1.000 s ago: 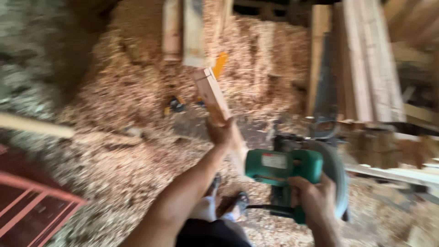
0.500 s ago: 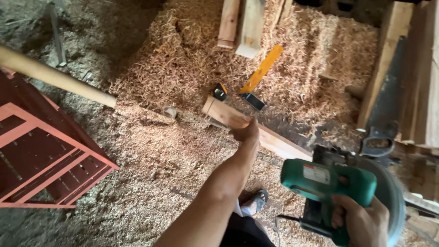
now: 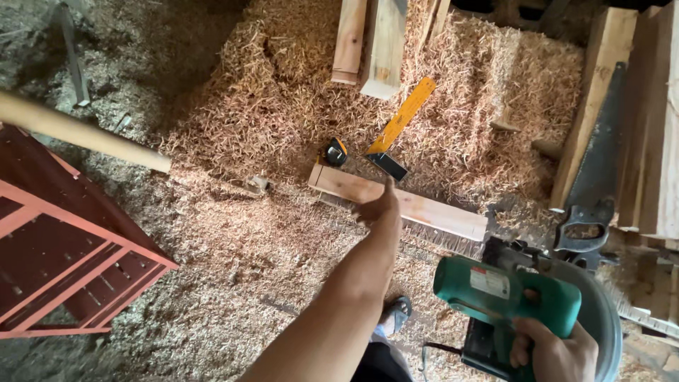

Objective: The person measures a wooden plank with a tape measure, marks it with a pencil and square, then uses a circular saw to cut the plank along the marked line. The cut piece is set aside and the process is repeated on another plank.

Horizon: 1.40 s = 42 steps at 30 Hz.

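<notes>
While the left hand hovers spread over one plank on sawdust floor, right hand gripping one green circular saw — open floor leftward, stacked lumber crowding the right edge.

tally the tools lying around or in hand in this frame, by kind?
Circular saw, green, in the right hand: 1
Handsaw: 1
Tape measure: 1
Square, yellow blade: 1
Total: 4
</notes>
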Motion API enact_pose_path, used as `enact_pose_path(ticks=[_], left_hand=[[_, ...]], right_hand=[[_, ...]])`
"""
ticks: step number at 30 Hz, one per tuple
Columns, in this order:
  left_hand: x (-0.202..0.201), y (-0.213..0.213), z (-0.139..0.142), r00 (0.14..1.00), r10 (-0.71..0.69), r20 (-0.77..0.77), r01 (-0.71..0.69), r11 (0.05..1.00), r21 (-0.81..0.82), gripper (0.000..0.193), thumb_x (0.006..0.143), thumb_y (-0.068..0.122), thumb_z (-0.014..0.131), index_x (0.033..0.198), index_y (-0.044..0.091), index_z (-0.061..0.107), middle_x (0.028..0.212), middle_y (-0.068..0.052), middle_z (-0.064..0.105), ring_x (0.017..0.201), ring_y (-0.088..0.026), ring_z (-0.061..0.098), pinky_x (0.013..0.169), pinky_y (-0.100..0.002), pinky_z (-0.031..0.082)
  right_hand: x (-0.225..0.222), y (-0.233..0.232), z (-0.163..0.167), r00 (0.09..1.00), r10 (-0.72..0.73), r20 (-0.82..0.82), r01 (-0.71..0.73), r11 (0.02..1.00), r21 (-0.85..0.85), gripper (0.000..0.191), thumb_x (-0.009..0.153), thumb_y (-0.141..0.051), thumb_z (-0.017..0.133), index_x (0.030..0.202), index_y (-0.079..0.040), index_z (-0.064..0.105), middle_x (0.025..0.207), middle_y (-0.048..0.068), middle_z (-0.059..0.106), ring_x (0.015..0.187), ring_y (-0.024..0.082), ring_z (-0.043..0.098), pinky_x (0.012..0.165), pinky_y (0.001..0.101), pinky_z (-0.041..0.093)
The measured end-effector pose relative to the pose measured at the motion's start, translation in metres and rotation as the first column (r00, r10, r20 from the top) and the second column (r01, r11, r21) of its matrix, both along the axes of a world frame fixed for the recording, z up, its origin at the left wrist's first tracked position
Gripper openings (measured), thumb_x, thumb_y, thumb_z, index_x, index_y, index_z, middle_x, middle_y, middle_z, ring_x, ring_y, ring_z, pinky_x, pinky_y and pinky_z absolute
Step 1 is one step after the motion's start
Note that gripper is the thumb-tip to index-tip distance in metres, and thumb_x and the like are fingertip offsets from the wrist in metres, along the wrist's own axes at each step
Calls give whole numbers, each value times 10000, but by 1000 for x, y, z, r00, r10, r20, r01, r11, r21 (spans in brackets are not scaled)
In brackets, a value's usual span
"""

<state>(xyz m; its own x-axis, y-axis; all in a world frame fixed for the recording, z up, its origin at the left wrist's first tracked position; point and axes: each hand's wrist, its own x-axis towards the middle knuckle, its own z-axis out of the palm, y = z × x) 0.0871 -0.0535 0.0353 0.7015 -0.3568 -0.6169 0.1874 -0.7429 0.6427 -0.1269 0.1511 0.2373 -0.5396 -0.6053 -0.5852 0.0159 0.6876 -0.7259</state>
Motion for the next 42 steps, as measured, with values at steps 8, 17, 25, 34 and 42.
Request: enact_pose_path(ticks=[8,17,25,34,42], left_hand=[[5,22,-18,-233,-638,734,954,-4,299,903,684,416,823,1470,190,439,1489,-136,479,1340,-346,470,1104,-669,274],[-3,-25,-3,-630,-733,258,724,-433,537,701,969,415,612,1557,140,350,1588,-111,376,1494,-341,300,1189,-718,102],[-10,-44,25,-572,-816,87,739,-466,487,576,1082,374,423,1605,151,328,1643,-127,349,1482,-358,382,1194,-782,68],[-16,-47,0,-573,-812,112,743,-457,490,474,976,278,539,1420,119,485,1458,-109,494,1359,-333,465,1088,-702,220],[-4,-4,-70,-321,-541,778,945,-236,226,435,828,153,732,1259,162,671,1221,-65,627,1128,-270,600,906,-512,480]], right_hand=[[7,0,-1,997,-54,52,56,998,-41,449,826,134,623,1269,77,658,606,197,518,427,287,489,424,431,410],[3,5,-6,999,-53,-3,53,999,-3,474,787,168,627,1250,75,665,609,206,523,431,309,508,437,429,419],[5,8,-1,999,-46,25,46,998,-37,473,796,146,620,1261,73,660,607,185,504,419,299,480,414,436,412],[9,15,-7,998,-35,43,37,998,-47,453,790,134,625,1236,67,664,589,187,504,407,296,479,399,433,415],[7,29,-6,995,-73,68,77,995,-58,361,768,39,697,1127,4,716,547,100,574,365,192,482,357,332,375]])
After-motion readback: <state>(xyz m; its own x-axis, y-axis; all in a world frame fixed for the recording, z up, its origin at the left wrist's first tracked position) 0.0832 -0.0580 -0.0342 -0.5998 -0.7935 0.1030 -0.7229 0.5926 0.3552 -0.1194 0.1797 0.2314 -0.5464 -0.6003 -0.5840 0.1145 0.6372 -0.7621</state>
